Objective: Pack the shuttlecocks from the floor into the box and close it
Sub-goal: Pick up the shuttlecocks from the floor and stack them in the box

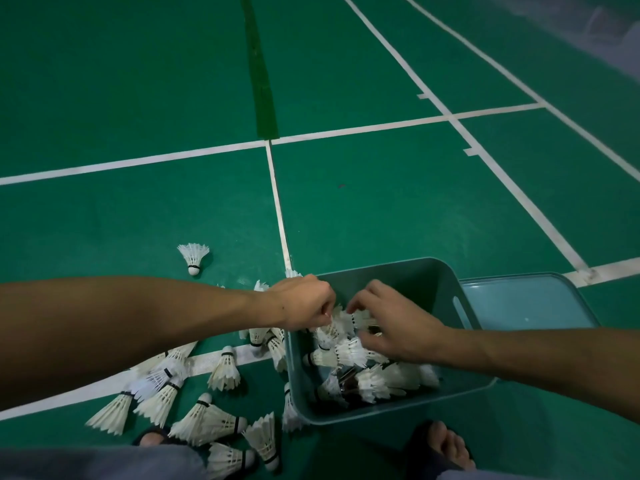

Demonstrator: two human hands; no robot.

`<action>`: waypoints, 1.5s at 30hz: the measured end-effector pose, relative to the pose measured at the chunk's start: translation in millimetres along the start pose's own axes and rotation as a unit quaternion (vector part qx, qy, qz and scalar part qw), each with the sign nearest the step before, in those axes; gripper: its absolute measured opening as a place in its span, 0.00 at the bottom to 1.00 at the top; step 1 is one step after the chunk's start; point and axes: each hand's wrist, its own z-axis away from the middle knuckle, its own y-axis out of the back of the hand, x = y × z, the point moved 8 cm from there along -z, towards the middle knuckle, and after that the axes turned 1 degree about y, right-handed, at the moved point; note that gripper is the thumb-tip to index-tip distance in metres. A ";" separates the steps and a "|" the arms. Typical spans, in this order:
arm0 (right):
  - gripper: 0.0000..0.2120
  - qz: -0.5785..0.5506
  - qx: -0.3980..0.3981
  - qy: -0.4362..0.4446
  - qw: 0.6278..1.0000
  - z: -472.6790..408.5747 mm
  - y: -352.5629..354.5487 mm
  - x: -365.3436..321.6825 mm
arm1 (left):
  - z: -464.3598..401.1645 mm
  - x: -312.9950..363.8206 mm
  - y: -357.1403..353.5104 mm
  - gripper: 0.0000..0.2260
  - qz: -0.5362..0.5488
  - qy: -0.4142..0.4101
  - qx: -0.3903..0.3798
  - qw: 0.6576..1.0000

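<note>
A teal plastic box (446, 289) stands on the green court floor, partly filled with white feather shuttlecocks (349, 355). My left hand (304, 301) hovers over the box's left rim, fingers curled around a shuttlecock at its tips. Inside the box, my right hand (398, 323) reaches down among the shuttlecocks with fingers spread and bent; whether it grips one is unclear. Several more shuttlecocks (204, 420) lie scattered on the floor left of the box, and one (194, 256) stands apart farther away. The box's lid (526, 303) lies flat just right of the box.
My feet in dark sandals (446, 448) stand at the bottom edge, one below the box, one among the loose shuttlecocks. White court lines (277, 202) cross the green floor. Open floor stretches beyond the box.
</note>
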 end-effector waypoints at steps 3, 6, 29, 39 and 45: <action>0.21 0.084 -0.009 0.075 0.994 0.3 -5.6 -26.0 | -5.2 0.3 -1.2 0.05 0.046 0.028 -0.014 0.998; 0.14 0.090 -0.011 0.073 0.993 -3.1 -8.2 -18.0 | -11.7 4.2 -3.4 0.07 0.116 0.057 -0.027 0.991; 0.03 0.126 -0.142 -0.258 0.947 21.9 -12.6 117.8 | -15.6 14.1 -74.4 0.10 0.036 0.081 -0.188 0.978; 0.10 -0.044 -0.138 -0.389 0.910 17.2 -50.5 152.0 | -28.1 5.1 -89.1 0.18 0.106 0.116 -0.181 0.971; 0.08 -0.134 -0.172 -0.425 0.879 25.3 -71.8 153.9 | -29.4 9.6 -99.5 0.22 0.120 0.089 -0.185 0.971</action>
